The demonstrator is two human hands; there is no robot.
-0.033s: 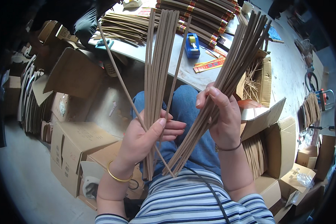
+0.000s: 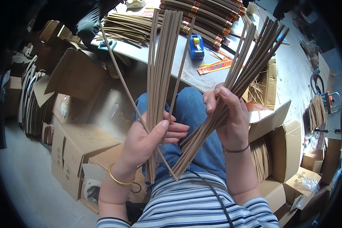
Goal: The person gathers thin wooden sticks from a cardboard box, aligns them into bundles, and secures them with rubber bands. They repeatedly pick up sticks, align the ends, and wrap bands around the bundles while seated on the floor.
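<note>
My left hand (image 2: 146, 136) is closed around a bundle of thin brown incense sticks (image 2: 161, 68), thumb across the front and fingers behind. One stick (image 2: 121, 78) leans out to the left, and another (image 2: 182, 62) stands apart on the right. My right hand (image 2: 231, 114) grips a second bundle of incense sticks (image 2: 243, 78), tilted up to the right with its upper ends fanned out. Its lower ends (image 2: 186, 155) hang over my lap, near the left bundle's lower part but apart from it.
Ahead, a table (image 2: 140, 55) bears loose sticks (image 2: 129, 28), labelled bundles (image 2: 201, 17), a blue tape dispenser (image 2: 196, 48) and red-yellow paper strips (image 2: 215, 67). Cardboard boxes stand at left (image 2: 74, 146) and right (image 2: 287, 148). An open box holds sticks (image 2: 260, 157). A cable (image 2: 214, 190) crosses my striped shirt.
My right hand has shifted slightly right with its bundle, and the upper ends of those sticks have spread wider. My left hand and its bundle look unmoved.
</note>
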